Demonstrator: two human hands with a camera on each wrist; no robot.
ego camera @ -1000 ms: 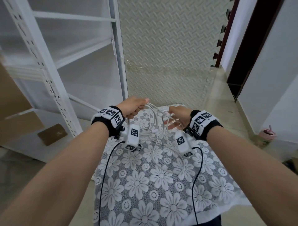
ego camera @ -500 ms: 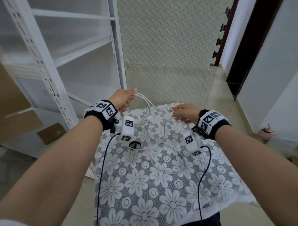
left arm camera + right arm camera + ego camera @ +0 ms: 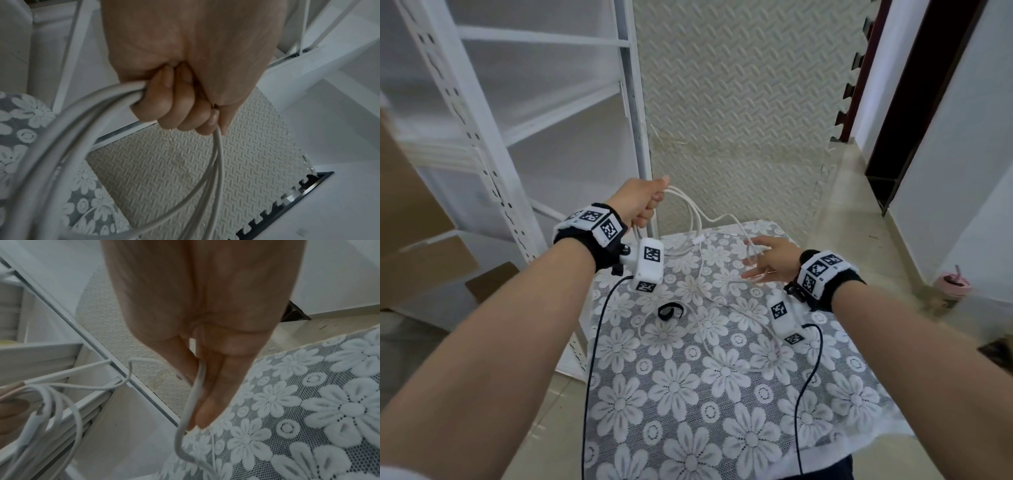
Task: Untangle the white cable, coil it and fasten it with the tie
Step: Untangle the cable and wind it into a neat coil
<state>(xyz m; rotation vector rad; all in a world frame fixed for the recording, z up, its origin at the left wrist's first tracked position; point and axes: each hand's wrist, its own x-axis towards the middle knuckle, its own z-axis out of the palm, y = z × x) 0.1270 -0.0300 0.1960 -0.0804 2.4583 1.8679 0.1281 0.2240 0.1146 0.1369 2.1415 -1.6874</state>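
The thin white cable hangs in loose loops from the fisted left hand, trailing past the right hand's straight fingers above the tie.

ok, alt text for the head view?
Left hand grips several loops of white cable raised above a floral-lace table; the open right hand has a strand running between its fingers. A black tie lies on the cloth.

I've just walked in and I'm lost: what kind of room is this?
Probably a storeroom or spare room at home, not a lab: a white metal shelving rack, foam mats against the wall, and a small table under a lace flower cloth.
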